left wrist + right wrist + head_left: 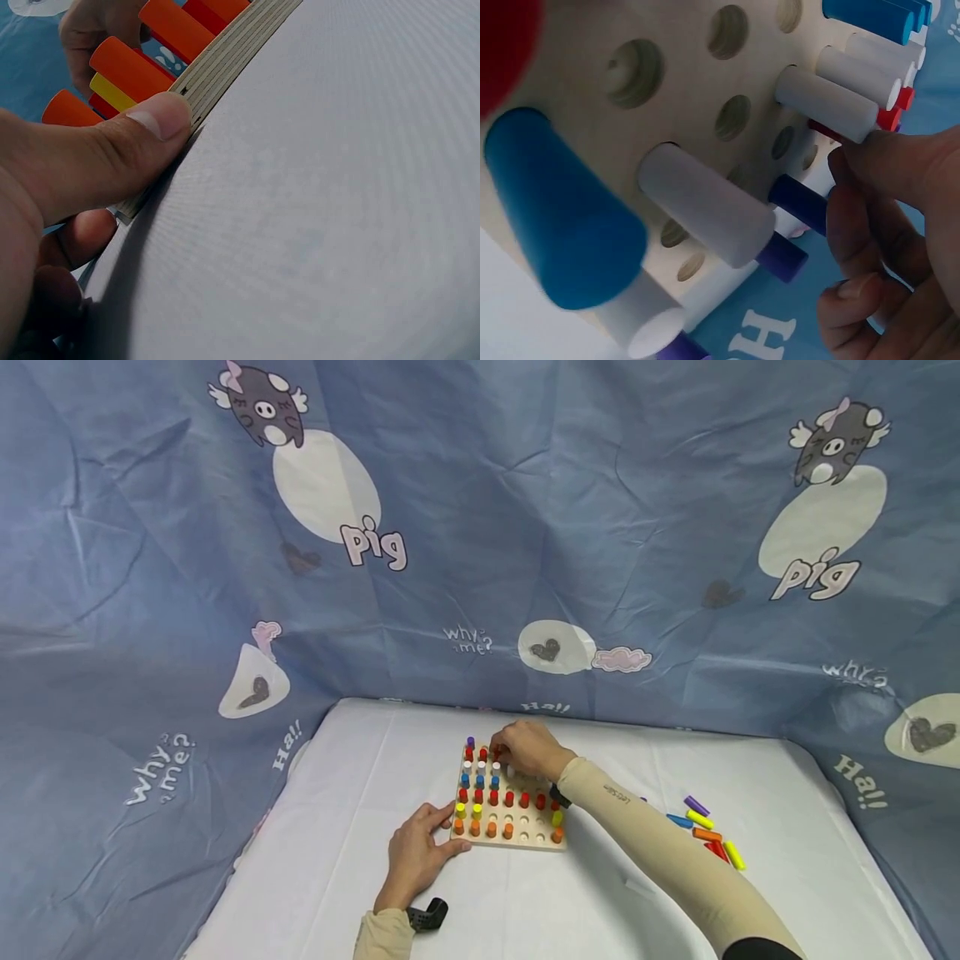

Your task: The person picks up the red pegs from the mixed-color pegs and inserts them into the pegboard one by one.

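A wooden pegboard [532, 829] lies on the white table, with rows of upright coloured pegs and several bare holes. My left hand [416, 852] grips its near left corner; in the left wrist view the thumb [161, 120] presses the layered front edge beside orange pegs [135, 64]. Over the far part of the board, my right hand [528, 747] pinches a dark red peg [823, 128], mostly hidden behind a white peg [829, 101] in the right wrist view. Around it stand white, blue and purple pegs [782, 257].
Right of the board lie loose pegs: purple [697, 806], blue [679, 820], yellow [734, 856], orange [707, 835] and red [716, 850]. My right forearm [652, 831] crosses between them and the board. A blue printed cloth [450, 593] hangs behind the table.
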`<state>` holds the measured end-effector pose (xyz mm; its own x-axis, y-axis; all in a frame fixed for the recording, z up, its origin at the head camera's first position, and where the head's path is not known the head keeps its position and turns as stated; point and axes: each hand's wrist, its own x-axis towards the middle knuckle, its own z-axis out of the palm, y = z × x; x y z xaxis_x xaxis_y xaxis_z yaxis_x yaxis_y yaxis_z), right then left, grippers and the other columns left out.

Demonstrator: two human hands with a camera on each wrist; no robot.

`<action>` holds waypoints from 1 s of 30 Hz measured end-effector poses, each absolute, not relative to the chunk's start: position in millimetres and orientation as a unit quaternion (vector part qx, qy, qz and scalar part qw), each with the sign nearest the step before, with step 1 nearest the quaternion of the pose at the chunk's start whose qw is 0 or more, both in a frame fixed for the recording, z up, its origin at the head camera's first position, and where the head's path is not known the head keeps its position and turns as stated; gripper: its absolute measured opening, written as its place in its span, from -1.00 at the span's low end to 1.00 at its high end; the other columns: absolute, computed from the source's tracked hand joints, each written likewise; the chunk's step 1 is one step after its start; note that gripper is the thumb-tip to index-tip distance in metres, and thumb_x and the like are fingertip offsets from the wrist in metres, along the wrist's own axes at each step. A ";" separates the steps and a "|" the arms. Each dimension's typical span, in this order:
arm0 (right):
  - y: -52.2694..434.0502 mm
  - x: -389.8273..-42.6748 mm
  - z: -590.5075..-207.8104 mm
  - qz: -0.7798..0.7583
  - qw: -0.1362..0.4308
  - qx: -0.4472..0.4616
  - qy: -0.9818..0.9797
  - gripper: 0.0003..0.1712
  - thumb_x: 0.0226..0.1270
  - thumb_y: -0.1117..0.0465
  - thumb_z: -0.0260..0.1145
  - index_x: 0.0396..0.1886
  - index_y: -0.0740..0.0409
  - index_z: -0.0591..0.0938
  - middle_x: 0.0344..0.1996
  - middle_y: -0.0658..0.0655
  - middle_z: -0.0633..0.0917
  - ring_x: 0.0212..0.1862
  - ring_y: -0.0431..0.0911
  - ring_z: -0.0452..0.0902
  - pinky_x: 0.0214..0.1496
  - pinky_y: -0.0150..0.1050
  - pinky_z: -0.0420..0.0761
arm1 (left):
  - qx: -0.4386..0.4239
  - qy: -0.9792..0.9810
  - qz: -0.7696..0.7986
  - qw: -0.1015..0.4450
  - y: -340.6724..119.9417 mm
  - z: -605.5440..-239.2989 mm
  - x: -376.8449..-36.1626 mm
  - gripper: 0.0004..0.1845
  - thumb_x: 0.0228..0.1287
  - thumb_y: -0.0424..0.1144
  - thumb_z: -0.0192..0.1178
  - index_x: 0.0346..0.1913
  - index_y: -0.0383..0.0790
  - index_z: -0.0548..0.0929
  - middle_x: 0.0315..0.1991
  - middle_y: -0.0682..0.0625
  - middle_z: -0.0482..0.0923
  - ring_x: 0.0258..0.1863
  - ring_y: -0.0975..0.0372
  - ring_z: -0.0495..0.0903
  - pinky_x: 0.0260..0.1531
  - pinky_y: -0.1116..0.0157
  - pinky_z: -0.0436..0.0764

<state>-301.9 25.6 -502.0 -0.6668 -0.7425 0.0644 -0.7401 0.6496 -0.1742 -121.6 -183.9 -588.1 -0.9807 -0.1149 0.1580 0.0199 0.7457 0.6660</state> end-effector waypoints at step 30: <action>208.3 -281.9 -465.5 -0.098 -0.075 -0.366 0.923 -0.88 0.25 0.29 0.57 -0.36 -0.04 0.82 -0.42 -0.13 0.80 -0.42 -0.25 0.61 -0.42 -0.19 0.59 | 0.018 -0.925 -0.366 0.103 -181.5 -588.5 -123.3 -0.21 -0.09 0.03 0.71 0.31 0.00 0.73 -0.30 0.28 0.53 -0.55 0.41 0.28 -0.47 0.38 0.28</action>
<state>-281.9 208.3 -465.5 -0.7216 -0.6599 0.2093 -0.6891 0.7137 -0.1258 -123.3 -181.5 -588.5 -0.9781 -0.1088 0.1776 0.0420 0.7321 0.6799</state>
